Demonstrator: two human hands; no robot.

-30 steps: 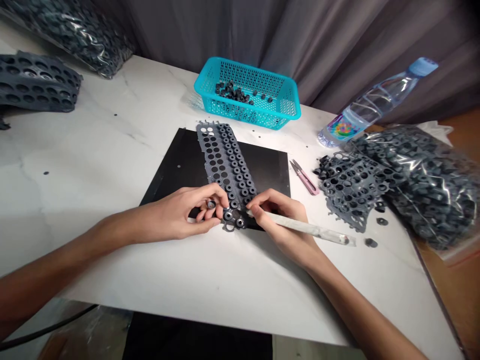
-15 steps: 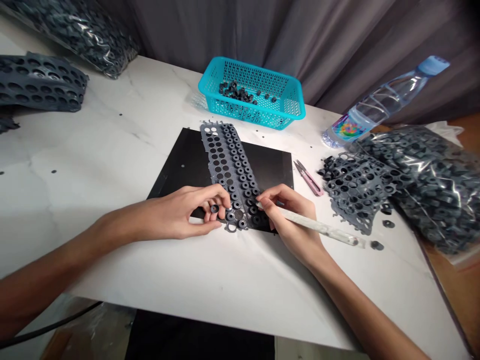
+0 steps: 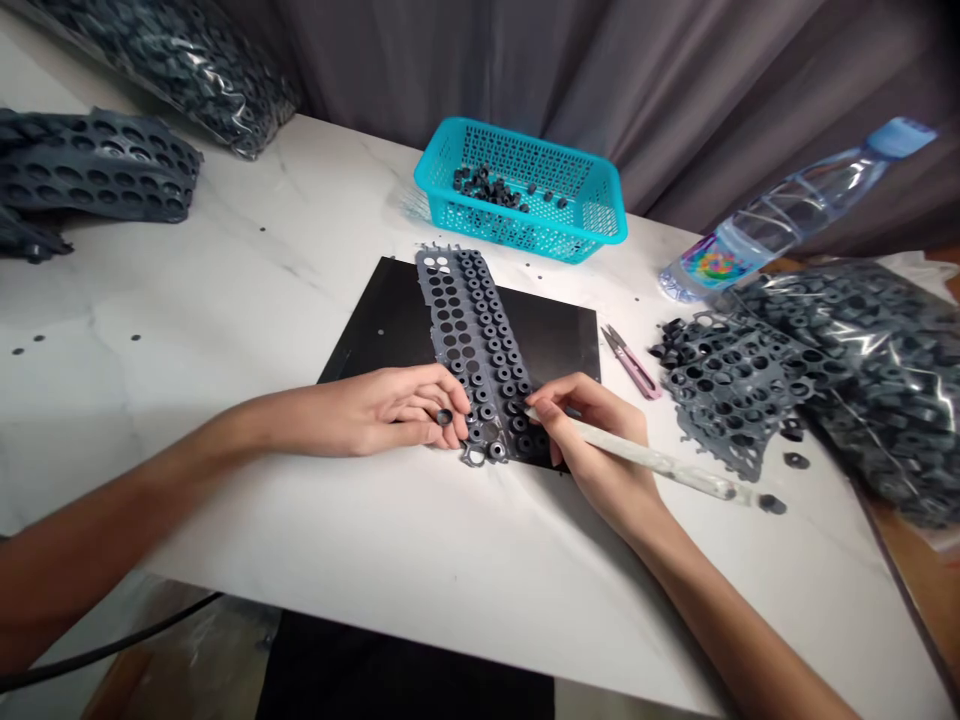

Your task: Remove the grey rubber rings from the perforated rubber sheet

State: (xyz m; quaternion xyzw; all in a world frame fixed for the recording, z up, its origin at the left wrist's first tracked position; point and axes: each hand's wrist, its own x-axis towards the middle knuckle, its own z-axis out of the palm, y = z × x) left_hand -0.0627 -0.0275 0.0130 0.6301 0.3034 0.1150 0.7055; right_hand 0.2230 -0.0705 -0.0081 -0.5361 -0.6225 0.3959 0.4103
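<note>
A dark grey rubber sheet (image 3: 458, 338) with rows of round holes and small ring-shaped parts lies across a black board (image 3: 367, 320). My left hand (image 3: 394, 405) is at the sheet's near left edge, closed, with a small dark rubber ring (image 3: 444, 416) held among its curled fingers. On the sheet's right side, my right hand (image 3: 600, 435) grips a whitish pen-like stick (image 3: 660, 462). The stick's tip points at the rings in the right rows. Several left-hand holes show no ring in them. My left fingertips partly cover the near rings.
Behind the board stands a turquoise basket (image 3: 525, 232) with loose rubber parts. Pink-handled thread snips (image 3: 634, 365), a water bottle (image 3: 727, 260), a torn rubber sheet (image 3: 724, 400) and a plastic bag of parts (image 3: 885, 370) are at right. More holed sheets (image 3: 97, 170) and another bag (image 3: 217, 80) are at left.
The whole view has shifted, so things appear further right. My left fingers and thumb have drawn closer together around the small ring. My right hand keeps its hold on the stick.
</note>
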